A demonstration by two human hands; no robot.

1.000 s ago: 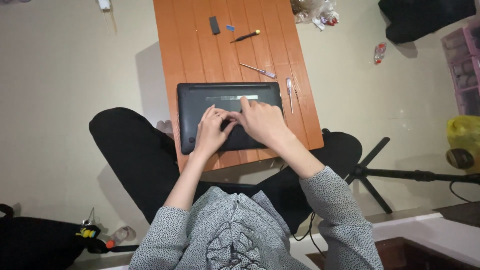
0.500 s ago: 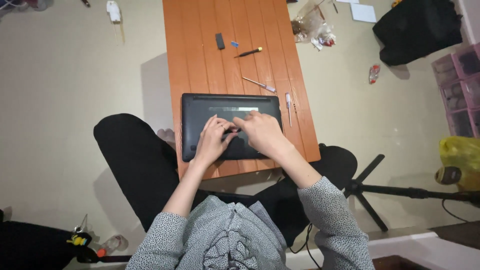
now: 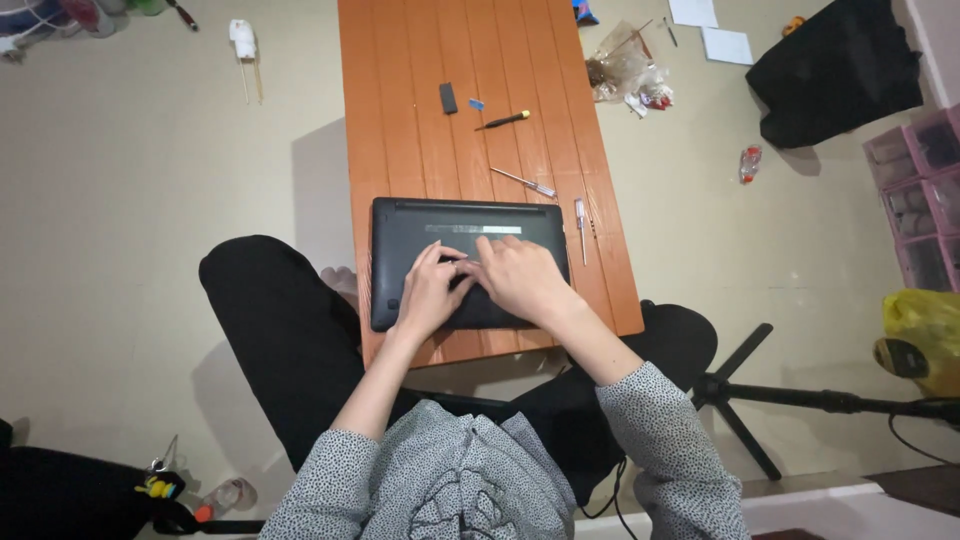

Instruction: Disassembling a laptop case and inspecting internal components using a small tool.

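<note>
A black laptop [image 3: 400, 240] lies bottom side up on the near end of a low orange wooden table [image 3: 400, 120]. My left hand [image 3: 430, 293] and my right hand [image 3: 518, 278] both rest flat on the laptop's underside near its middle, fingertips almost touching just below a pale strip on the case. Neither hand visibly holds anything; the fingers press down on the case. What lies under the palms is hidden.
On the table beyond the laptop lie a thin screwdriver [image 3: 523, 182], a black-and-yellow screwdriver [image 3: 503, 120], a small black block [image 3: 448, 98] and another tool [image 3: 579, 217] by the right edge. Floor clutter: plastic bag [image 3: 622, 70], black bag [image 3: 835, 65], tripod legs [image 3: 740, 395], pink drawers [image 3: 920, 190].
The view has shifted so the table and laptop sit slightly lower in the frame. Both hands stay on the laptop's underside with only small finger movements.
</note>
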